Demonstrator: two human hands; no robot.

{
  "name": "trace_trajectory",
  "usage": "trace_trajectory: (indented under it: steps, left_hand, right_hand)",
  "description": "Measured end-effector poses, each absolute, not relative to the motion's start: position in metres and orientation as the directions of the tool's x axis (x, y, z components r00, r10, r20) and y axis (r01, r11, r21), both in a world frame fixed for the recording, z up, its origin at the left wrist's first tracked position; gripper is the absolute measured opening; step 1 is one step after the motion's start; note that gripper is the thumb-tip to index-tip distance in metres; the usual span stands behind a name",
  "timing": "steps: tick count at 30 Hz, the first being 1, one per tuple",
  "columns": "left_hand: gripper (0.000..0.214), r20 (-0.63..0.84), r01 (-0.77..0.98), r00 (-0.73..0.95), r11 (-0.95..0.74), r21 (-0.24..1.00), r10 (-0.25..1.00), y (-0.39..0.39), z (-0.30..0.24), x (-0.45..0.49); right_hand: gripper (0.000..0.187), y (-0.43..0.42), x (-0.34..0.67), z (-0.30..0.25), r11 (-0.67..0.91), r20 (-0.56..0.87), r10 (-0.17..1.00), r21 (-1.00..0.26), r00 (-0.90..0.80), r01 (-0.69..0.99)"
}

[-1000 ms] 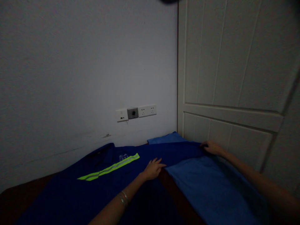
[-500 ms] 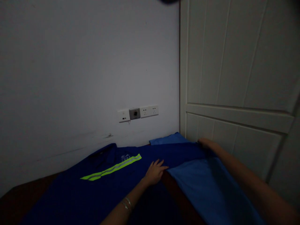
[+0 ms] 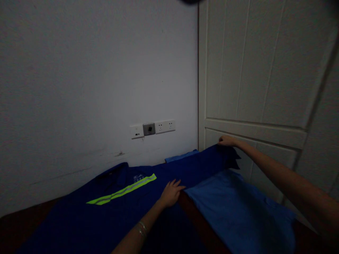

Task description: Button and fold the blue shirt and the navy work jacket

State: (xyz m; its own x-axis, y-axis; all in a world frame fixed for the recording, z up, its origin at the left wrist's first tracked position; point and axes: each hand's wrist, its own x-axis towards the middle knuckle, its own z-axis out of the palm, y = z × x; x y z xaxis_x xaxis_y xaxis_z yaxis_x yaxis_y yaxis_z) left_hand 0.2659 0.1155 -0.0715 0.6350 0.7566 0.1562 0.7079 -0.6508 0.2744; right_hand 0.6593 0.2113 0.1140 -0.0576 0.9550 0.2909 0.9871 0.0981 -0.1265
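Note:
A dark blue work shirt (image 3: 113, 218) with a collar and a yellow-green reflective stripe lies spread out, one sleeve stretching to the right. My left hand (image 3: 171, 194), a bracelet on its wrist, lies flat with fingers spread on the shirt near the base of that sleeve. My right hand (image 3: 227, 141) pinches the upper edge of the sleeve (image 3: 209, 158) near its cuff and holds that end raised. Beneath the sleeve lies a light blue garment (image 3: 225, 208), partly covered by it.
A dark reddish-brown surface (image 3: 31, 215) supports the clothes. Behind it rises a white wall with a row of sockets (image 3: 165, 126). A pale panelled door (image 3: 243, 88) stands close on the right, beside my right arm.
My right hand has risen, lifting the sleeve's cuff end off the light blue garment. My left hand stays on the shirt. The view has shifted slightly to the right.

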Motion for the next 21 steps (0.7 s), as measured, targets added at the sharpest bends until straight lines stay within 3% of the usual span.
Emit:
trace_trajectory:
  steps: [4,7,12,14,17,21]
  left_hand:
    - [0.049,0.248,0.67,0.621,-0.668,0.324,0.743,0.116,-0.075,0.265]
    - [0.052,0.358,0.605,0.569,-0.672,0.427,0.74,0.115,-0.074,0.264]
    - [0.038,0.524,0.43,0.212,-0.561,0.708,0.825,0.111,-0.051,0.253]
    - [0.033,0.488,0.324,0.055,-0.478,0.816,0.871,0.109,-0.034,0.238]
    - [0.027,0.319,0.109,-0.123,-0.306,0.946,0.94,0.102,-0.009,0.205]
    - [0.029,0.111,-0.189,-0.149,-0.139,0.972,0.983,0.074,0.01,0.154]
  right_hand:
    - [0.021,0.197,0.63,0.153,0.147,0.243,0.961,-0.047,-0.131,0.988]
    - [0.024,0.187,0.59,0.172,0.206,0.225,0.954,-0.01,-0.198,0.979]
    - [0.027,0.171,0.502,0.19,0.337,0.163,0.929,-0.007,-0.331,0.941]
    - [0.032,0.164,0.461,0.193,0.388,0.144,0.913,-0.025,-0.381,0.921]
    - [0.034,0.153,0.398,0.193,0.459,0.125,0.885,-0.076,-0.448,0.885]
    - [0.032,0.138,0.314,0.176,0.531,0.12,0.848,-0.173,-0.517,0.83]
